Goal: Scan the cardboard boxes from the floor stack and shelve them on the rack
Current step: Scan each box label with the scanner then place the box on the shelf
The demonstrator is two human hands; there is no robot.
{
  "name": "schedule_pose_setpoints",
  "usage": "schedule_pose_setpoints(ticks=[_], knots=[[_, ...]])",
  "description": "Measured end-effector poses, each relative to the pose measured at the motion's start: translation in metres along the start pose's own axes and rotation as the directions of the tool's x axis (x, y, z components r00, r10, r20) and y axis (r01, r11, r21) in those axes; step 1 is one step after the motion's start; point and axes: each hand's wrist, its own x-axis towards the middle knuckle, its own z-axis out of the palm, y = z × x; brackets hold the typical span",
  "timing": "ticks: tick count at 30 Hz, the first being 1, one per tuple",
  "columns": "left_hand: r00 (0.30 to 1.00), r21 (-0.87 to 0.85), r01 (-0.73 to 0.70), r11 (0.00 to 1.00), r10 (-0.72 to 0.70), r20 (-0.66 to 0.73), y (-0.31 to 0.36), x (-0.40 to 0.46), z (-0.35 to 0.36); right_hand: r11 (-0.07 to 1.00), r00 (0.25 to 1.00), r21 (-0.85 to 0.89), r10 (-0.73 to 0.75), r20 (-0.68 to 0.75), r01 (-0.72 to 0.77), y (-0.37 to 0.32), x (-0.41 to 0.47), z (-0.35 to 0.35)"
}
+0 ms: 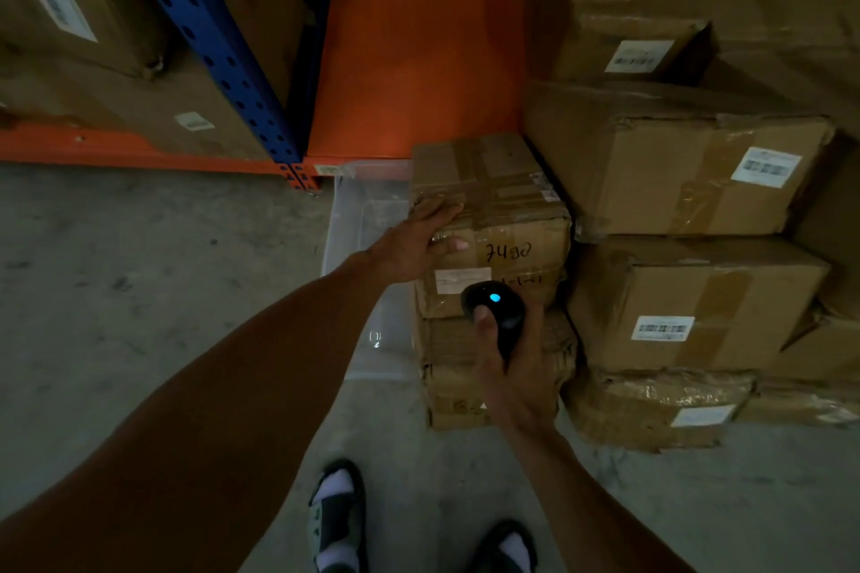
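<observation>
Bare concrete floor [139, 270] lies open to the left of the floor stack; the rack's orange beam [139, 156] and blue upright [218, 56] bound it behind, and larger cartons [675, 172] press against the stack's right side. A clear plastic bin [367, 256] stands just left of the stack. The top box [493, 209] sits on the stack; the left hand [414, 242] rests on its upper left edge, fingers [442, 212] straight. The right hand [516, 368], fingers curled, grips a black scanner [495, 309] in front of the box's white label [460, 279].
</observation>
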Motion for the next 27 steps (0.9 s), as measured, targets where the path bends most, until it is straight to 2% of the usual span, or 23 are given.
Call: schedule_pose_setpoints(ticks=[3, 7, 13, 17, 23, 27], knots=[[1.000, 0.003, -0.011, 1.000, 0.011, -0.010, 0.001, 0.000, 0.001, 1.000, 1.000, 0.003, 0.014, -0.005, -0.014, -0.002, 0.002, 0.001], [0.999, 0.041, 0.041, 0.998, -0.042, 0.017, 0.002, 0.001, 0.000, 1.000, 1.000, -0.006, -0.012, 0.001, 0.012, -0.001, 0.006, 0.003], [0.999, 0.002, 0.050, 0.999, -0.050, 0.015, 0.002, -0.001, -0.001, 1.000, 1.000, 0.019, 0.020, -0.018, -0.020, 0.001, 0.005, 0.004], [0.999, -0.019, 0.036, 0.999, -0.036, 0.011, 0.001, -0.002, 0.001, 0.997, 0.998, 0.055, 0.053, 0.029, -0.055, 0.008, 0.006, 0.003], [0.993, -0.121, 0.002, 0.993, -0.016, -0.116, 0.000, -0.001, 0.006, 0.997, 0.999, -0.066, 0.029, 0.045, -0.026, 0.032, 0.012, -0.006], [0.992, -0.203, -0.017, 0.979, -0.009, -0.128, -0.012, -0.008, -0.009, 0.985, 0.999, -0.172, 0.015, -0.039, -0.021, 0.044, 0.009, -0.016]])
